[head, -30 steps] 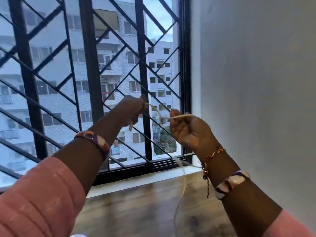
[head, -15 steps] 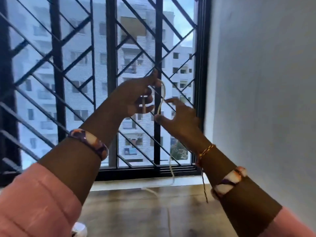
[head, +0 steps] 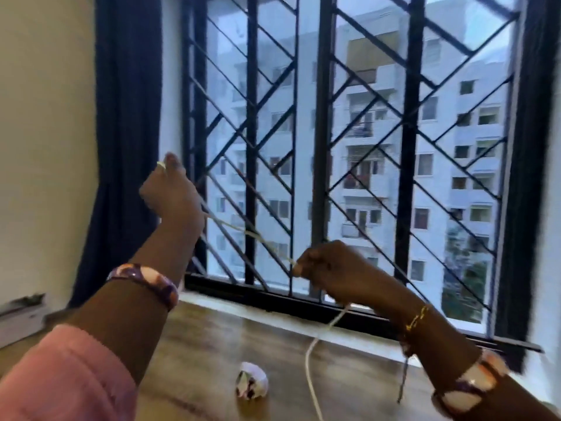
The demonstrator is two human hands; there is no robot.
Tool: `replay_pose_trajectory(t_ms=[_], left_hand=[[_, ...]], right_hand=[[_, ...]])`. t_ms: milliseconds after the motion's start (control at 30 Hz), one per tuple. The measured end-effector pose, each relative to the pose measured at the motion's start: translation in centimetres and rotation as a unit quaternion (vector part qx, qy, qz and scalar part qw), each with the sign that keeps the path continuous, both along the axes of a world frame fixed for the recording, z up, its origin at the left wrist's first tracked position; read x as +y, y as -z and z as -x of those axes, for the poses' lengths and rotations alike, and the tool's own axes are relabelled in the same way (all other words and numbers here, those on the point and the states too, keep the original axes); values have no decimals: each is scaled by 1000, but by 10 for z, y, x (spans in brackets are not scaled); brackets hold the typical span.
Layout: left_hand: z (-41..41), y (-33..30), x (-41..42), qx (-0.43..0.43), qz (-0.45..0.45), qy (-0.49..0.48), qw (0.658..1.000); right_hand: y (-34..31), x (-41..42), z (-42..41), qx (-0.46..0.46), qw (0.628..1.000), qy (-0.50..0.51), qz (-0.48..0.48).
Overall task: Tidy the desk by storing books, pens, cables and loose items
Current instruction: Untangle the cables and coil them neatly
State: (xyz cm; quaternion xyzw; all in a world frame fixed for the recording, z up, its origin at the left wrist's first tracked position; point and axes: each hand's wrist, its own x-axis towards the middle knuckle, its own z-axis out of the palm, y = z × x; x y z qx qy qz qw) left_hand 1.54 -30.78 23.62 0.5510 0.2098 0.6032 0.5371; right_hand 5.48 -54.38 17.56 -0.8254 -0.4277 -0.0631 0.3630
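Note:
A thin white cable [head: 252, 235] runs taut between my two hands in front of the window. My left hand [head: 170, 192] is raised at the left and pinches one end of the cable at its fingertips. My right hand [head: 331, 271] is lower, near the window sill, with its fingers curled round the cable. Below my right hand the rest of the cable [head: 312, 369] hangs down to the wooden desk [head: 212, 344] and runs off the bottom edge.
A crumpled white paper ball [head: 252, 387] lies on the desk between my arms. A barred window [head: 321, 147] fills the back, with a dark curtain [head: 121, 147] at its left. A pale box [head: 21, 314] sits at the far left edge.
My hands have moved apart: the left up and to the left, the right down, stretching the cable between them. The view has swung left, showing the curtain and paper ball.

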Motion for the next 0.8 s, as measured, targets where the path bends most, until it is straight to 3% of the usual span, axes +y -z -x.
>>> replay_pose_trajectory(t_ms=[33, 67, 100, 167, 233, 267, 300, 367, 433, 500, 600, 667, 733, 800], left_hand=[[7, 5, 16, 96, -133, -114, 980], [16, 9, 27, 154, -258, -168, 939], [24, 14, 33, 187, -356, -154, 902], [41, 21, 29, 247, -454, -22, 856], [57, 21, 13, 325, -448, 135, 822], [66, 18, 5, 336, -415, 205, 820], [77, 12, 0, 324, -366, 273, 828], [98, 1, -3, 221, -255, 417, 844], [115, -12, 3, 30, -152, 541, 827], [129, -30, 20, -181, -49, 576, 796], [148, -61, 67, -416, 98, 468, 774], [158, -76, 104, -481, 127, 318, 807], [161, -77, 145, -457, 49, 126, 879], [162, -65, 185, -285, -114, -116, 945]], right_hand=[[-6, 1, -2, -65, 998, 8, 7], [-14, 2, -4, -118, 993, 17, -13], [-22, 2, -8, -162, 985, 26, -54], [-39, 6, -14, -253, 956, 63, -134], [-58, 16, -18, -317, 925, 95, -187], [-68, 23, -19, -330, 915, 93, -213], [-77, 31, -20, -340, 908, 84, -231], [-92, 47, -23, -339, 907, 72, -239], [-104, 72, -19, -299, 929, 47, -212], [-108, 101, -6, -221, 964, -12, -147], [-105, 136, 16, -198, 975, -93, -43], [-106, 153, 25, -191, 973, -127, -12], [-110, 169, 33, -188, 969, -159, -4], [-114, 187, 39, -209, 964, -165, -19]])
